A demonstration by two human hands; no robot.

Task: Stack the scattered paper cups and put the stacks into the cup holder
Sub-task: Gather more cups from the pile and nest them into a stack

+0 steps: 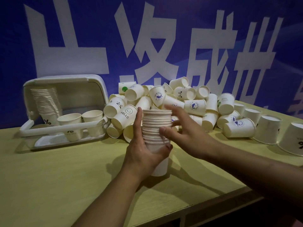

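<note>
My left hand (144,151) grips a tall stack of nested white paper cups (155,125), upright above the table in the middle of the view. My right hand (182,128) is at the stack's right side with fingers spread and loose, its thumb touching the rims; it holds nothing. Behind the stack lies a heap of loose printed paper cups (193,104), most on their sides. The white cup holder (96,86) stands at the left with its lid up; a long stack leans inside it at the left, with single cups beside it.
Several cups stand upside down in a row at the right (268,128). A blue banner (213,38) with large white characters closes off the back. The yellow-green table (57,177) ends in a front edge at the lower right.
</note>
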